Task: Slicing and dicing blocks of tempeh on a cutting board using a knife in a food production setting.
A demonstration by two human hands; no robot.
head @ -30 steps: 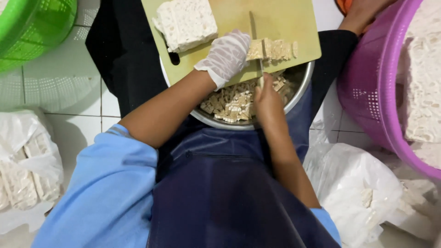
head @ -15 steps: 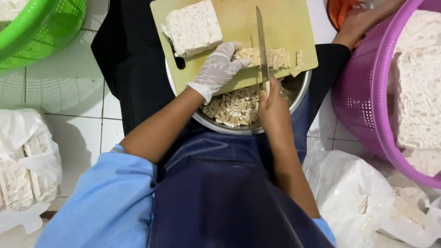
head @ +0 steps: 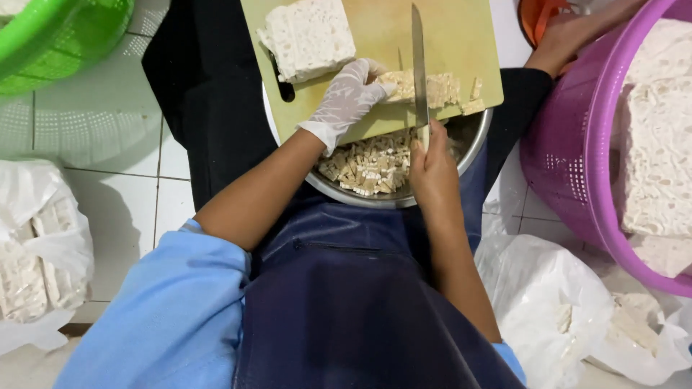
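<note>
My left hand (head: 348, 99), in a white glove, presses down on a strip of tempeh (head: 435, 89) that lies on a yellow-green cutting board (head: 375, 32). My right hand (head: 431, 167) grips the handle of a knife (head: 417, 54); its blade stands on edge across the strip, just right of my gloved fingers. A large uncut block of tempeh (head: 308, 36) rests on the board's left part. The board lies over a steel bowl (head: 375, 196) that holds several small tempeh cubes (head: 369, 164).
A purple basket (head: 577, 151) of tempeh slabs stands at the right, another person's hand (head: 569, 37) on its rim. A green basket (head: 61, 39) is at top left. Plastic bags of tempeh lie at left (head: 32, 252) and lower right (head: 577, 310). White tiled floor.
The knife has moved left along the strip toward my gloved fingers, with more cut pieces lying to its right. The view has shifted so the board sits lower in frame.
</note>
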